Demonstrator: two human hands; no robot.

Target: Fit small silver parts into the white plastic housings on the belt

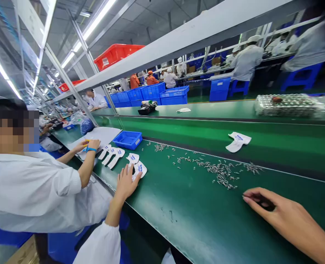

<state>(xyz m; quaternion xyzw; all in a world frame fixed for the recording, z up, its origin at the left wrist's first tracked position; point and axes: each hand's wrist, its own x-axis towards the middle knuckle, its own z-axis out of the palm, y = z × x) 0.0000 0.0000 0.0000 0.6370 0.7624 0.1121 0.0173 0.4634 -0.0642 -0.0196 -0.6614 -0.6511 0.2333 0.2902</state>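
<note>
My left hand [127, 182] is open, fingers spread, its tips over a white curved plastic piece [140, 168] with blue marks. Just beyond it lies another white piece [133, 158]. On the right, my right hand [280, 214] is closed in a pinch, thumb against forefinger, low over the green bench [190, 216]. Whatever is at its fingertips is too small to name. Many small metal pieces, like screws [220, 172], lie scattered in front of that hand.
To my left, a co-worker in white [41, 190] holds something yellow beside a row of white pieces [112, 156]. A blue tray [127, 140] stands nearby. Another white piece [238, 142] lies on the green belt [179, 134]. A wrapped stack [290, 105] sits on the far ledge, below an overhead rail [184, 42].
</note>
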